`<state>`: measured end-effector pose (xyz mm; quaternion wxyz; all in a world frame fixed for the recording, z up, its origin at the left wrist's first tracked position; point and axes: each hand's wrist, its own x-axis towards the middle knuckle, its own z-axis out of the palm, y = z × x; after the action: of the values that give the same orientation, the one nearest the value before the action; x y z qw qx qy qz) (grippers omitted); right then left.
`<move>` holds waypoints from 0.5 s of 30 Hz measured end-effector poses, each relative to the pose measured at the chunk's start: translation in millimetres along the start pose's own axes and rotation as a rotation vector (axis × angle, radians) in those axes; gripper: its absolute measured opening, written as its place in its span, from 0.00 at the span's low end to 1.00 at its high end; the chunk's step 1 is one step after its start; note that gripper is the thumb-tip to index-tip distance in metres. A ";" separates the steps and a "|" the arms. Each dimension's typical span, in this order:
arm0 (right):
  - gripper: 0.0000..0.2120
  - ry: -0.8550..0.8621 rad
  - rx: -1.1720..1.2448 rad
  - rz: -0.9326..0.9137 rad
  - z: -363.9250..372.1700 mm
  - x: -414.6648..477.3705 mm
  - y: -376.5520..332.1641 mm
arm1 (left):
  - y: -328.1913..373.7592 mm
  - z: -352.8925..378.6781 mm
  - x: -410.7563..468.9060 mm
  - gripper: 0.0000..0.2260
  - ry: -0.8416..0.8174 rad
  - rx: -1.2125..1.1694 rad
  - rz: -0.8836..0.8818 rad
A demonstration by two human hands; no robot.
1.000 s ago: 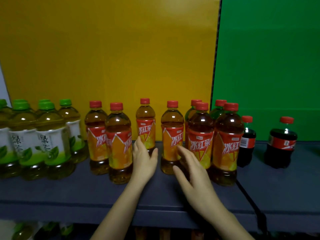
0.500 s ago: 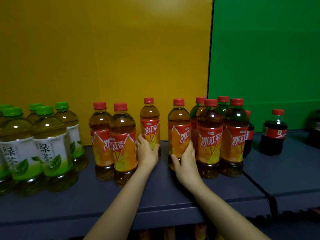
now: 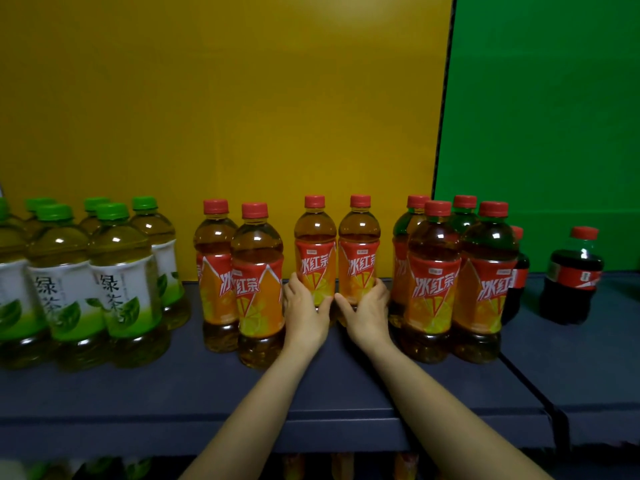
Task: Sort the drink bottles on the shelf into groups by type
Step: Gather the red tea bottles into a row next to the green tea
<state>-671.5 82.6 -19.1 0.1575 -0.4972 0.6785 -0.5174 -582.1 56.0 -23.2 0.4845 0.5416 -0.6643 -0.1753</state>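
Grip: left hand [image 3: 304, 313] curled round iced-tea bottle [image 3: 315, 251], right hand [image 3: 367, 310] curled round second iced-tea bottle [image 3: 359, 252]. Both upright, just beside each other, on shelf [image 3: 207, 393]; green-tea bottles [image 3: 117, 271] at left.

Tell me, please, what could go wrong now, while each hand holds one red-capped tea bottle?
The left hand and the right hand grip the middle bottles low on their labels; slid that way, the tall bottles may tip.
The front bottle stands close beside the left hand, so it may get knocked.
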 end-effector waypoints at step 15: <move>0.39 -0.169 0.118 0.006 -4.3 -2.4 6.6 | 2.8 -10.7 -22.8 0.34 -0.101 -0.028 0.077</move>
<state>-676.9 86.8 -23.7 0.2446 -0.5270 0.6326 -0.5121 -576.0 80.4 -26.4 0.4644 0.4993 -0.7056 -0.1928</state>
